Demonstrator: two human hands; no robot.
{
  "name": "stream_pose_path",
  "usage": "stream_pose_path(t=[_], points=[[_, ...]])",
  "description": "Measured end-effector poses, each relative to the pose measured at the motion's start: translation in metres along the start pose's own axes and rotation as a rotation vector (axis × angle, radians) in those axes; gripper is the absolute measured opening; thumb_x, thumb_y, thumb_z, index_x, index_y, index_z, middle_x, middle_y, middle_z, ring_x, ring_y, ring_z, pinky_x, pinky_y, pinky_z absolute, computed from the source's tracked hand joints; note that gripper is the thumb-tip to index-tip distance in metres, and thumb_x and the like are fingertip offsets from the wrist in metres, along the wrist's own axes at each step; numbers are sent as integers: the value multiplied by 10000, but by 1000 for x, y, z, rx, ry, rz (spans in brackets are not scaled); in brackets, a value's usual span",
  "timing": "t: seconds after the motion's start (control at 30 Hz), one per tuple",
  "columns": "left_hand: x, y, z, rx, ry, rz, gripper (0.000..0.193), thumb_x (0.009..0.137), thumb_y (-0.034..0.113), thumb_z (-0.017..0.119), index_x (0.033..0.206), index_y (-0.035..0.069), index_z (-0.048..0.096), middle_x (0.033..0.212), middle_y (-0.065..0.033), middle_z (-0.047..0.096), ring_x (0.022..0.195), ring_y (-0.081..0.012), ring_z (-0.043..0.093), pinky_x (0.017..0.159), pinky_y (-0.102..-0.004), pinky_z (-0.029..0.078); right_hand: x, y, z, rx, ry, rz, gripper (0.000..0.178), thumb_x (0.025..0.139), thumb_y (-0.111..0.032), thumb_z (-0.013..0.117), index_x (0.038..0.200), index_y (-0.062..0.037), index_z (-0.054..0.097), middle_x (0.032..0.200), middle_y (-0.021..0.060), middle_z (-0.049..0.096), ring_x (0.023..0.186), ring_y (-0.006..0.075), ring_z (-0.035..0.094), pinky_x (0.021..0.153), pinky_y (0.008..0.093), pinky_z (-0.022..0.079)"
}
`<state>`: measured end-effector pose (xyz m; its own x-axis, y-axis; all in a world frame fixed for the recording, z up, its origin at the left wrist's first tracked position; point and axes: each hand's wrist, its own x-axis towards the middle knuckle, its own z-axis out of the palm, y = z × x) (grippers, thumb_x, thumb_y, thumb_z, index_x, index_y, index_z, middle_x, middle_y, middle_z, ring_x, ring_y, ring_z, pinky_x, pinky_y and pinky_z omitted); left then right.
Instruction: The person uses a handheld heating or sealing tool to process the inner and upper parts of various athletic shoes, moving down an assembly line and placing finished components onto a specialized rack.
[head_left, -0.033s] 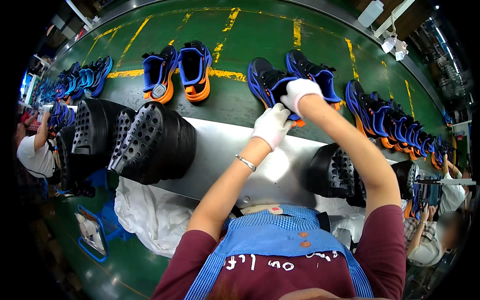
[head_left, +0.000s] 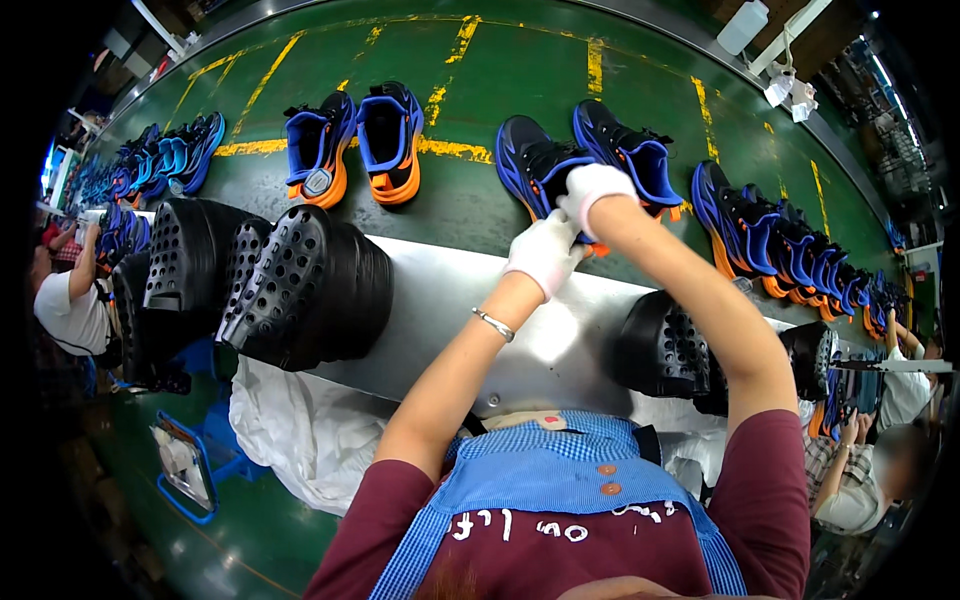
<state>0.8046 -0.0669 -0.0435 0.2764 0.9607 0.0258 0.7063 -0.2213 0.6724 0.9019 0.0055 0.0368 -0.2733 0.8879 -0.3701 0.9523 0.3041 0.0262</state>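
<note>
Both my hands wear white gloves and meet at the heel end of a black and blue sneaker (head_left: 528, 150) with an orange sole. My left hand (head_left: 543, 252) is closed at the back of its heel, near an orange tab (head_left: 599, 249). On the collar side my right hand (head_left: 596, 190) has its fingers curled onto the shoe, covering part of the opening. Whether a small item lies between the fingers is hidden. The matching sneaker (head_left: 648, 165) stands just right of it, toe pointing away, with my right forearm passing close to its heel.
Another sneaker pair (head_left: 390, 135) stands to the left on the green surface (head_left: 520, 60). Sneaker rows (head_left: 735, 225) line the right; more shoes (head_left: 190, 155) sit far left. Perforated black blocks (head_left: 310, 285) flank a metal shelf (head_left: 440, 300) before me. People work at both sides.
My right hand has shifted slightly down and left at the sneaker's collar, its forearm moving with it. My left hand stays nearly in place at the heel.
</note>
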Motion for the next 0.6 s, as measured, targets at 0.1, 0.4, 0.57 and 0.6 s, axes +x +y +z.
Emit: stream_pose_path(t=[0.1,0.4,0.57,0.6], points=[[17,-2,-5,125,-268,-86,399,829,409,653,1081,101,677,1067,-151,680,969,-332,641,848,-412,510,15,-12,6,79,-16,20,300,857,-287,598,1011,-55,711,1015,202,679,957,353,654,840,417,524],[51,-5,1,182,-425,-102,429,813,461,662,1049,105,689,1025,-146,692,952,-331,647,846,-390,512,39,-8,8,45,-19,16,261,816,-79,624,1064,-53,700,1116,182,667,1024,314,657,857,392,543],[43,-13,0,143,-405,-40,400,793,434,656,1068,146,694,1058,-135,690,942,-317,665,829,-391,532,47,-14,11,-38,-7,-118,241,843,-111,564,1030,-70,711,1097,173,676,1005,321,665,849,408,549],[44,-15,-1,194,-439,-52,421,781,474,656,1054,158,705,1059,-131,692,944,-307,669,833,-393,533,44,-20,8,-65,1,-117,243,855,-113,546,1025,-81,717,1093,160,682,1007,313,667,856,405,549]])
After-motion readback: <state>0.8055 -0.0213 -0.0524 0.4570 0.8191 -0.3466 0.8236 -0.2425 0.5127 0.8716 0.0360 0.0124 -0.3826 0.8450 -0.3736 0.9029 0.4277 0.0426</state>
